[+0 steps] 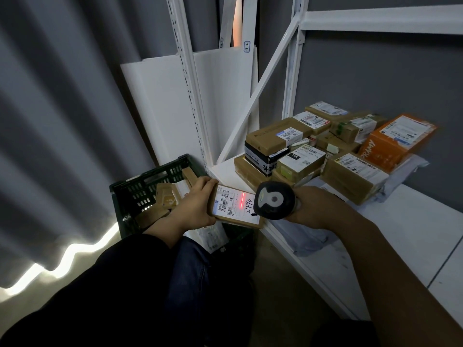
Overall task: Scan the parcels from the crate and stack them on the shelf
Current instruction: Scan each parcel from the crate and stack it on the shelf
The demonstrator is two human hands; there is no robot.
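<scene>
The fingers of the right hand [310, 206] are mostly hidden behind the round black head of the scanner [274, 200]. The handle is lost inside the grip, and only the back of the hand and the bare forearm are seen. The near side of the crate [140, 194] is covered by the left forearm and a dark sleeve, so its contents are only partly shown: a few brown boxes [165, 196] at the far end and a white bag [213, 236] lower down. Most printing on the labels is too small to be read.

The left of the view is filled by a grey pleated curtain [62, 121], with a strip of light along its hem. White boards [170, 108] are leaned upright behind the crate, beside the shelf's slotted post. On the white shelf [413, 234] a pile [313, 151] of brown parcels is stacked at the far left corner. An orange box [398, 141] is tilted at its right, and a grey bag [310, 237] is laid flat nearer the front edge.

A flat brown parcel [235, 209] is held label-up by the left hand [198, 204], gripped at its left end. It is kept above the crate's right side, just off the shelf's corner. The scanner is held by the right hand just over the parcel's right end, and a red line [241, 200] is cast across the label [226, 201].
</scene>
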